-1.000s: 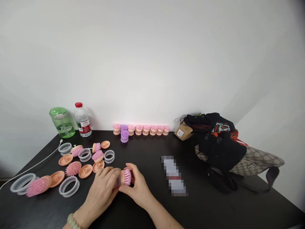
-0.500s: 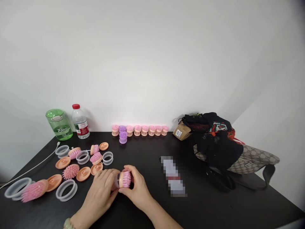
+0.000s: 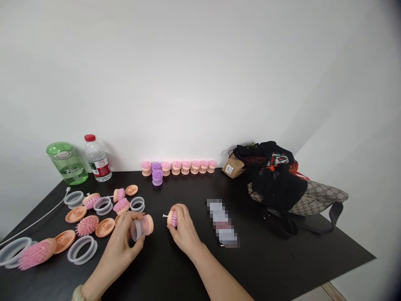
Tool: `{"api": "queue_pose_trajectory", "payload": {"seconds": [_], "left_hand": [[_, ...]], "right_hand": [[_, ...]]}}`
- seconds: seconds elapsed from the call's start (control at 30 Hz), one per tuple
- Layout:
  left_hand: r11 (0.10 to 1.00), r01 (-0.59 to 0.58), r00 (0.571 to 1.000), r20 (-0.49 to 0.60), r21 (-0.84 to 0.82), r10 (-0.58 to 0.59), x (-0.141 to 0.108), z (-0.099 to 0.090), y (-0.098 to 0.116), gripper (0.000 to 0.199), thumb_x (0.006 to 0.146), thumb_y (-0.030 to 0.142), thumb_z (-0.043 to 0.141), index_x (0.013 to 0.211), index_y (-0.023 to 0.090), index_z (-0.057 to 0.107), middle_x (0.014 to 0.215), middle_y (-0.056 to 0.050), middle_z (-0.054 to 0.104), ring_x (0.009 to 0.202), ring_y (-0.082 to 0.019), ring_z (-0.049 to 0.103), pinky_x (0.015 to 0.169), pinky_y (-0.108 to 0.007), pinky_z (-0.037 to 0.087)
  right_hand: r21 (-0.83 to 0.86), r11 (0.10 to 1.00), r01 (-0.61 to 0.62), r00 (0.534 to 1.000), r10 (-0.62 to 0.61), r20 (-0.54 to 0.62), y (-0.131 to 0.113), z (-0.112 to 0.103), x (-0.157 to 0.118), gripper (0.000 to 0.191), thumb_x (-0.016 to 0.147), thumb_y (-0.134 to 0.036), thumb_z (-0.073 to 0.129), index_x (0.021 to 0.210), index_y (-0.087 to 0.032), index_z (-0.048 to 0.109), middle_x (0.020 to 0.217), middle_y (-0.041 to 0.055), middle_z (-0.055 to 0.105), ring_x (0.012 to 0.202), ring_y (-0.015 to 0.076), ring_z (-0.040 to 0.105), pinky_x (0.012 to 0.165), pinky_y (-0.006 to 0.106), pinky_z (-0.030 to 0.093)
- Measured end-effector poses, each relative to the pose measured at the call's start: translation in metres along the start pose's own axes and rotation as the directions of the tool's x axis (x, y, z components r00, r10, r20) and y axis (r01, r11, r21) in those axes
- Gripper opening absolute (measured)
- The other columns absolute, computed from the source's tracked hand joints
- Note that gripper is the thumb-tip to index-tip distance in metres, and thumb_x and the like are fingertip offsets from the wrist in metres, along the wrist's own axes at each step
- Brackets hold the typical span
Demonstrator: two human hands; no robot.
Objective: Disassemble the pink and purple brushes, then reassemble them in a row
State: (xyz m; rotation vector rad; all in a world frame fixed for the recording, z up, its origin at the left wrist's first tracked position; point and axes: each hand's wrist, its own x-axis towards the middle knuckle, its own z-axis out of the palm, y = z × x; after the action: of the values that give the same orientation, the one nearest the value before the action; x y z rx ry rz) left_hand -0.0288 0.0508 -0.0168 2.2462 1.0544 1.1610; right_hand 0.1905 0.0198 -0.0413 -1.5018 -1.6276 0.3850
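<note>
Between the thumb and fingers of my left hand (image 3: 127, 238) is a clear ring (image 3: 137, 230) joined to a peach cap (image 3: 148, 224), tilted on its side. My right hand (image 3: 184, 228) is closed around a pink bristle brush head (image 3: 172, 218), whose thin white stem points left toward the cap. The two pieces are apart. Left of my hands lie several loose peach discs (image 3: 105, 227), clear rings (image 3: 82, 250) and pink brush heads (image 3: 87, 225). My left fingers partly cover one disc.
Along the wall stands a row of pink brushes (image 3: 186, 167) with a purple one (image 3: 157, 177) in front. A green container (image 3: 70, 167) and water bottle (image 3: 99, 163) are back left. A phone (image 3: 222, 223) and patterned bag (image 3: 322, 198) lie to the right.
My hands have moved apart, and the pink brush head is now separate from the clear ring and peach cap. The view has shifted slightly.
</note>
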Motion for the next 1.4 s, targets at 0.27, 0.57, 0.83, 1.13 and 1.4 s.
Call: {"api": "queue_pose_trajectory", "payload": {"seconds": [0.27, 0.57, 0.83, 1.13, 1.4], "left_hand": [[0.949, 0.161, 0.983, 0.128, -0.27, -0.13, -0.005, 0.009, 0.008, 0.028, 0.078, 0.016, 0.064, 0.104, 0.024, 0.057, 0.118, -0.009, 0.063, 0.125, -0.029, 0.058, 0.095, -0.039, 0.054], [0.916, 0.168, 0.975, 0.196, -0.364, -0.101, -0.002, 0.003, 0.007, 0.028, 0.073, 0.03, 0.081, 0.099, 0.028, 0.071, 0.109, -0.006, 0.07, 0.109, -0.029, 0.064, 0.094, -0.039, 0.054], [0.745, 0.434, 0.89, 0.369, -0.506, -0.267, 0.003, -0.005, 0.01, 0.042, 0.066, 0.033, 0.086, 0.104, 0.023, 0.071, 0.103, -0.005, 0.072, 0.099, -0.027, 0.067, 0.089, -0.035, 0.055], [0.393, 0.671, 0.734, 0.487, -0.629, -0.474, 0.001, 0.0, 0.008, 0.047, 0.084, 0.061, 0.056, 0.075, 0.015, 0.063, 0.061, 0.001, 0.053, 0.051, -0.012, 0.048, 0.045, -0.021, 0.037], [0.982, 0.048, 0.948, 0.302, 0.181, -0.102, 0.009, 0.018, 0.029, 0.049, 0.064, -0.001, 0.051, 0.107, 0.02, 0.061, 0.111, -0.008, 0.055, 0.099, -0.023, 0.055, 0.09, -0.036, 0.049]], "right_hand": [[0.016, 0.945, 0.326, 0.944, -0.325, -0.057, -0.016, -0.011, -0.006, 0.053, 0.083, -0.024, 0.072, 0.13, -0.019, 0.048, 0.13, 0.0161, 0.054, 0.128, 0.0321, 0.048, 0.106, 0.052, 0.045], [0.194, 0.898, 0.395, 0.906, -0.415, 0.079, -0.035, -0.009, -0.016, 0.048, 0.096, -0.045, 0.057, 0.135, -0.018, 0.049, 0.12, 0.0135, 0.065, 0.112, 0.0248, 0.062, 0.098, 0.038, 0.053], [0.066, 0.833, 0.55, 0.835, -0.551, -0.006, -0.034, -0.009, -0.015, 0.042, 0.093, -0.038, 0.062, 0.128, -0.017, 0.054, 0.112, 0.0141, 0.063, 0.101, 0.0248, 0.062, 0.088, 0.04, 0.056], [0.129, 0.812, 0.569, 0.809, -0.526, -0.261, -0.032, -0.025, -0.013, 0.034, 0.086, -0.005, 0.06, 0.112, -0.027, 0.057, 0.115, 0.0078, 0.062, 0.112, 0.0227, 0.062, 0.096, 0.044, 0.053], [0.43, 0.886, -0.173, 0.941, 0.278, -0.194, 0.039, -0.046, 0.022, 0.029, 0.075, -0.041, 0.069, 0.09, -0.022, 0.053, 0.109, 0.0124, 0.072, 0.092, 0.0256, 0.073, 0.082, 0.041, 0.057]]}}
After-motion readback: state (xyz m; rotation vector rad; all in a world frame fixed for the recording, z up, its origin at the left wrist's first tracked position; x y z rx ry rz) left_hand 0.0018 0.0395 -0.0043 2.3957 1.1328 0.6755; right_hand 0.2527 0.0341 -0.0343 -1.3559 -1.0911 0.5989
